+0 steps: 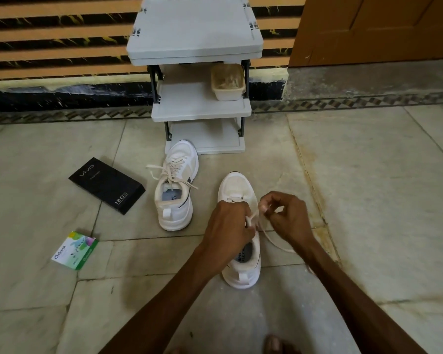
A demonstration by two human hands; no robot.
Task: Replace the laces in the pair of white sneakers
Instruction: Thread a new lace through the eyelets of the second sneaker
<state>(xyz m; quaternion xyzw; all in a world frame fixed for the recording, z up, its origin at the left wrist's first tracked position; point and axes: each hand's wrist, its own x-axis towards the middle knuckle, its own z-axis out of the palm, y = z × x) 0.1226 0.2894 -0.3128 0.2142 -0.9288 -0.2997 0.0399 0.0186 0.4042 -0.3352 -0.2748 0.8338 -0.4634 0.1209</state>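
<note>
Two white sneakers stand on the tiled floor. The left sneaker (pixel 176 186) has cream laces threaded through it, their ends loose. The right sneaker (pixel 239 190) sits under my hands, its heel toward me. My left hand (pixel 229 223) rests over its tongue and pinches a cream lace (pixel 252 215). My right hand (pixel 285 217) pinches another part of that lace just right of the shoe. A loose lace end (pixel 276 241) trails on the floor under my right wrist.
A black phone box (pixel 106 185) lies left of the sneakers. A small green and white box (pixel 74 250) lies nearer me on the left. A grey shelf rack (pixel 197 72) with a beige tub (pixel 228 81) stands against the wall. My foot (pixel 275 344) shows at the bottom.
</note>
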